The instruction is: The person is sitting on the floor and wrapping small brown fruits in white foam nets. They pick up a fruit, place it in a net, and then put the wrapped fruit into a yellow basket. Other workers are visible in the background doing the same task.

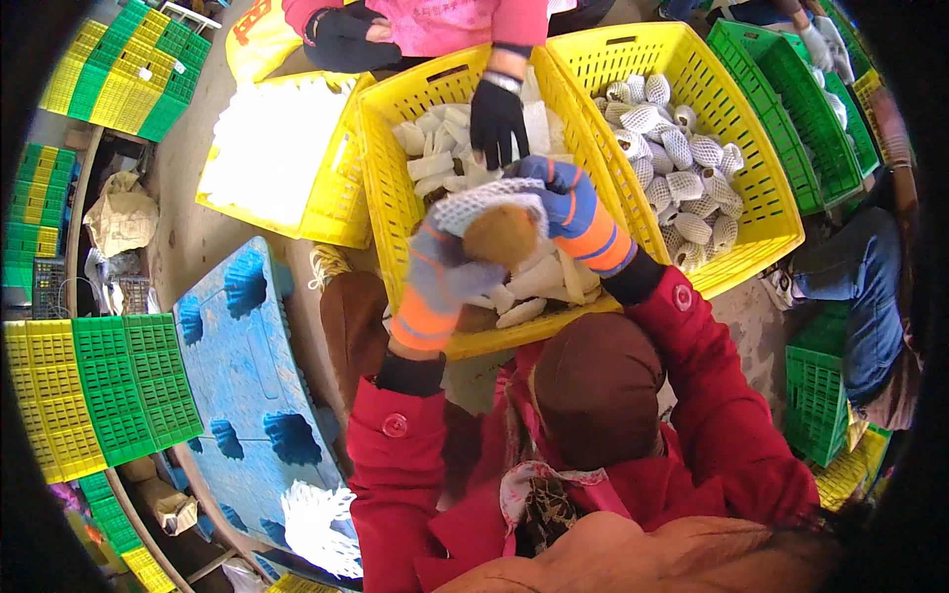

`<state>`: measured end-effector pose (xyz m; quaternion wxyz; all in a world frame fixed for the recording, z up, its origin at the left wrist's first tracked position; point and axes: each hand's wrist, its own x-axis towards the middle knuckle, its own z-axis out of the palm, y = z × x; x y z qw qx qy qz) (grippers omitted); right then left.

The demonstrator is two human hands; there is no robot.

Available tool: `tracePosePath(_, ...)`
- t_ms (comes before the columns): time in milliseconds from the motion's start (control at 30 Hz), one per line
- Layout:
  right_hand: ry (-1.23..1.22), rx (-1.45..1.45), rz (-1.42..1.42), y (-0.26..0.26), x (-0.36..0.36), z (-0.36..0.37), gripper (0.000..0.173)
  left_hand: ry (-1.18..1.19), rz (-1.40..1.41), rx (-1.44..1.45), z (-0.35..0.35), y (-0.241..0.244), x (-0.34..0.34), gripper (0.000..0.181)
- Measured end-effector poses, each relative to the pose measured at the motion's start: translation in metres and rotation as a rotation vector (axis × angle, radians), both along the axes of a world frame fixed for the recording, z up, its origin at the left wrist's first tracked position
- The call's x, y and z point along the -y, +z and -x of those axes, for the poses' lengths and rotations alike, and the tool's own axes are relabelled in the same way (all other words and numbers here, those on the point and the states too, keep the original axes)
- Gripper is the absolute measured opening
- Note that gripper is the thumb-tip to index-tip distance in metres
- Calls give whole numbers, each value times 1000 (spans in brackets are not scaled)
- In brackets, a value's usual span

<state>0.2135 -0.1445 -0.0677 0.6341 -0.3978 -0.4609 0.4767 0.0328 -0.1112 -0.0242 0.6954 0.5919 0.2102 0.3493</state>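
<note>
A brown rounded fruit or tuber (500, 236) is partly inside a white foam net sleeve (482, 196), above the middle yellow crate (415, 326). My left hand (448, 270), in a grey and orange glove, grips it from the left and is blurred. My right hand (574, 207), in a blue and orange striped glove, pinches the sleeve at its upper right. Beneath my hands, white foam-sleeved pieces (530, 285) lie in the crate. A co-worker's black-gloved hand (498, 122) reaches into the same crate, close to my right fingers.
To the right, another yellow crate (771, 222) holds many net-wrapped pieces (693, 167). A yellow crate at left (337, 185) is heaped with white foam sleeves (274, 148). A blue plastic pallet (252, 385) stands left, near stacked green and yellow crates (104, 393). Green crates (778, 126) sit at far right.
</note>
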Motion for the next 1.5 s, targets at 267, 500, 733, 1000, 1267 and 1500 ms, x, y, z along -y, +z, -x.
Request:
tracePosePath(267, -145, 539, -399, 7, 17, 12, 19, 758, -1185, -467, -8, -3, 11, 51)
tracePosePath(500, 22, 25, 70, -15, 39, -17, 64, 382, -1039, -417, -9, 7, 14, 51)
tracePosePath(733, 19, -306, -79, -31, 27, -62, 74, 900, -84, 138, 31, 21, -20, 39)
tracePosePath(1000, 315, 1563, -35, -129, -63, 68, 52, 759, -15, 132, 29, 6, -23, 37)
tracePosePath(1267, 262, 1300, 129, -144, -72, 76, 55, 717, -22, 16, 31, 1, -25, 34)
tracePosePath(1500, 519, 104, 218, -53, -57, 31, 37, 723, -482, -464, 27, -9, -30, 32)
